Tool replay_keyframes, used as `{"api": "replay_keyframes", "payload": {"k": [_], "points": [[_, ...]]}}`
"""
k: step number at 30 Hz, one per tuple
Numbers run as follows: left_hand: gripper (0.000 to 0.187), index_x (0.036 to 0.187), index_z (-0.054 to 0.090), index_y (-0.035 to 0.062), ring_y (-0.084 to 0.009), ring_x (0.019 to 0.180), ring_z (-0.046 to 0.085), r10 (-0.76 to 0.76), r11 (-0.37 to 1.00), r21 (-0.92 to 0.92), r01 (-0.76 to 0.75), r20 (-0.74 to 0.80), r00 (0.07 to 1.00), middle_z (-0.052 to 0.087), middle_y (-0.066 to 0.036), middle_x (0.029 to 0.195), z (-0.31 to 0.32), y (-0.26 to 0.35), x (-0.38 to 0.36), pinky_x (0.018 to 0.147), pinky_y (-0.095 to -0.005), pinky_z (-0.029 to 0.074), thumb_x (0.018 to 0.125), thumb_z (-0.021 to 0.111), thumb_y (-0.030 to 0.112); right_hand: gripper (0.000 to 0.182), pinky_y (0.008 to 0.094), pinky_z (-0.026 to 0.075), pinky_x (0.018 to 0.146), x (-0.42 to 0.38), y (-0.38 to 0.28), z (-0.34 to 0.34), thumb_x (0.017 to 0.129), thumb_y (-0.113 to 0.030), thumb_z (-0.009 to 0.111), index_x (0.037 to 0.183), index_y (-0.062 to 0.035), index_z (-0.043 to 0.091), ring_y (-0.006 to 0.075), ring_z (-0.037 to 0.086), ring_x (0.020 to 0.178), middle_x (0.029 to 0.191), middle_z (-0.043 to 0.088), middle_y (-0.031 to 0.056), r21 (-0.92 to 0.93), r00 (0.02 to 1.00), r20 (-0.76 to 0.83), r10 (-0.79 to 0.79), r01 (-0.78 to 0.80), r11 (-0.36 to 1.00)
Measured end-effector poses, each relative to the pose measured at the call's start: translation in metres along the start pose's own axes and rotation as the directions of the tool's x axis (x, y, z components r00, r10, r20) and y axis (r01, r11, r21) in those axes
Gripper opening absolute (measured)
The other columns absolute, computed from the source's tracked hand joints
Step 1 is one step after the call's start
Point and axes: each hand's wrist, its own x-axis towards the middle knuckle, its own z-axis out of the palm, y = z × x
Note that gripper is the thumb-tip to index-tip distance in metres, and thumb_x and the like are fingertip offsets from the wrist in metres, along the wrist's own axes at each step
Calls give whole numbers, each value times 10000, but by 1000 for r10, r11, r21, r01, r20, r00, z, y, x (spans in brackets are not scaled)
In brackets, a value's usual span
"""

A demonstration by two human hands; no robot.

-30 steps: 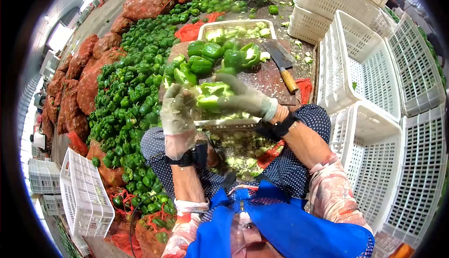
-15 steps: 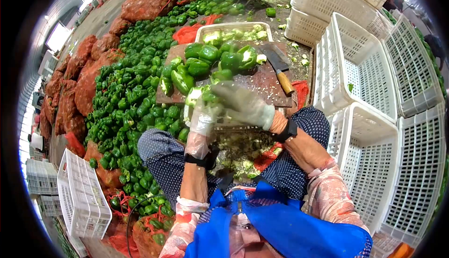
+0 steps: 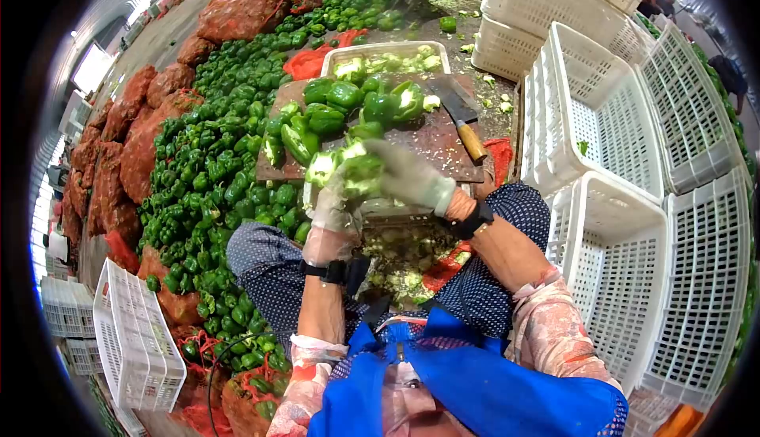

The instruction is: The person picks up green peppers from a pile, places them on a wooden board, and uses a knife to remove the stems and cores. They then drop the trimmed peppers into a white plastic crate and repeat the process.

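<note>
Board [image 3: 423,148]: seed-flecked (knife [image 3: 458,114], peppers [image 3: 324,120] atop) | floor [image 3: 172,41]: sacks [image 3: 136,160] left, crates [image 3: 653,148] right

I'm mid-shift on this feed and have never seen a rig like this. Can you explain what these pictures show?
There is no machine here: these are a person's own two hands in pale gloves. Every picture comes from one camera worn on the head, looking forward and down, so the sleeves enter from below.

The left hand holds a cut green pepper. The right hand is up against it, but too blurred to judge its grip.

On the board ahead lie more green peppers, some cut open, and a wooden-handled knife at the right. Past the board is a pale tray of scraps. A pepper heap spreads to the left; white crates stand right.
</note>
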Motion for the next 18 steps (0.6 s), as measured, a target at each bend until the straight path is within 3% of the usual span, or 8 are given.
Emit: {"api": "replay_keyframes", "payload": {"k": [3, 6, 7, 9, 11, 13, 14, 18], "points": [[401, 1287, 441, 39, -282, 833, 655, 11, 999, 44, -7, -94, 996, 609, -118, 961, 8, 10, -14, 635, -445, 596, 975, 463, 290, 592, 375, 477, 943, -1, 8, -21, 781, -35, 519, 1364, -48, 419, 301, 568, 1072, 1235, 549, 227, 94, 977, -128, 171, -160, 983], [389, 1277, 417, 0, -242, 743, 609, -163, 931, -296, 212, 182, 970, 574, -93, 927, -45, -4, 13, 559, -354, 549, 941, 547, 148, 571, 336, 517, 874, -5, 2, -53, 807, -68, 583, 1354, -34, 424, 238, 587, 1053, 1269, 543, 175, 102, 954, -143, 264, -251, 963], [374, 1262, 424, 2, -229, 721, 596, -148, 967, -201, 153, 44, 988, 570, -85, 896, -32, 4, 2, 541, -345, 535, 938, 548, 141, 544, 337, 497, 896, -7, -11, -67, 812, -82, 576, 1339, -37, 446, 246, 586, 1066, 1255, 563, 166, 191, 914, -86, 396, -375, 907], [335, 1207, 450, 34, -238, 621, 522, -7, 999, -46, 4, -64, 998, 562, -92, 852, -37, -3, -1, 486, -368, 481, 975, 466, 275, 474, 316, 526, 839, -7, 30, -91, 885, -180, 573, 1315, -13, 462, 246, 623, 1004, 1201, 604, 145, 522, 849, -472, 238, 52, 851], [298, 1193, 454, 27, -231, 633, 516, -15, 990, -144, 7, -53, 999, 562, -90, 859, -34, 9, -14, 489, -363, 480, 974, 462, 229, 494, 396, 508, 901, -20, 80, -152, 911, -265, 574, 1285, 41, 468, 287, 572, 1080, 1194, 583, 222, 770, 767, -638, 71, 633, 84], [282, 1181, 455, 22, -224, 654, 526, 1, 989, -150, -7, -39, 999, 562, -91, 861, -46, 7, -7, 497, -356, 481, 932, 504, 143, 550, 450, 501, 908, -44, 78, -182, 948, -373, 496, 1262, 78, 469, 330, 571, 1090, 1199, 576, 233, 719, 725, -688, 41, 688, -101], [286, 1177, 455, 17, -221, 649, 523, 29, 994, -104, -39, -98, 995, 558, -89, 854, -45, 5, -4, 495, -352, 476, 921, 514, 127, 585, 466, 492, 918, -36, 85, -176, 968, -425, 419, 1257, 82, 473, 342, 565, 1109, 1204, 573, 232, 787, 773, -614, -157, 615, -52], [328, 1195, 441, -9, -235, 671, 553, -28, 998, -55, 23, -94, 995, 571, -98, 866, -61, -5, 3, 508, -374, 504, 891, 528, 77, 338, 298, 550, 701, 8, 27, -78, 965, -315, 509, 1204, -86, 574, 170, 631, 893, 1051, 645, 102, 547, 939, -188, 289, -145, 825]]}}
